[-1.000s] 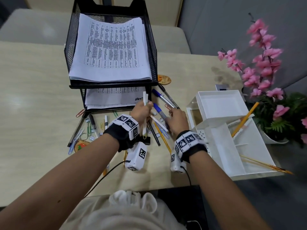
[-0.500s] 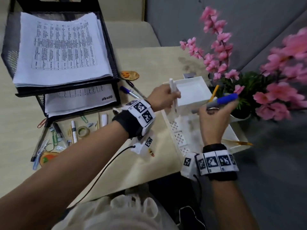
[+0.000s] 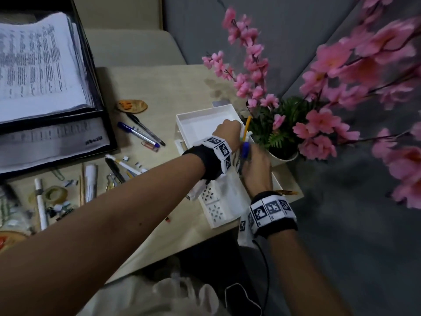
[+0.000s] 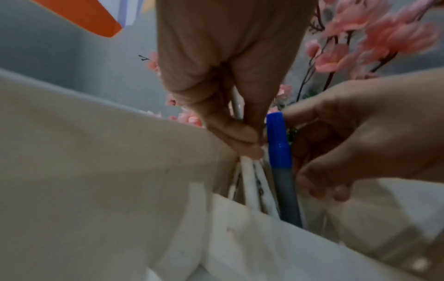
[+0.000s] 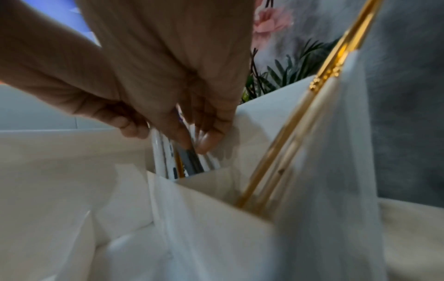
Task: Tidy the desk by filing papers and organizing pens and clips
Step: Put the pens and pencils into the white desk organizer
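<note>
A white desk organizer point(image 3: 200, 119) stands at the desk's right edge. My left hand point(image 3: 230, 131) hovers over its tall compartment and pinches a few white pens point(image 4: 250, 176) whose lower ends are inside it. Just to the right, my right hand point(image 3: 252, 160) holds a blue-capped marker point(image 3: 245, 151) upright, with its grey barrel point(image 5: 192, 161) down in the same compartment beside the white pens point(image 5: 159, 152). In the left wrist view my left hand point(image 4: 242, 144) sits next to the blue marker point(image 4: 278, 142). Yellow pencils point(image 5: 288, 133) lean in the neighbouring compartment.
A black mesh paper tray point(image 3: 98, 87) with stacked papers stands at the left. Loose pens point(image 3: 141, 133), a tape roll point(image 3: 54, 193), markers and clips lie scattered on the desk. A pot of pink flowers point(image 3: 284, 156) stands right behind the organizer, close to both hands.
Both hands carried their pens from the desk's middle over to the organizer and then lowered them into its compartment. The blue marker turned from lying sideways to upright.
</note>
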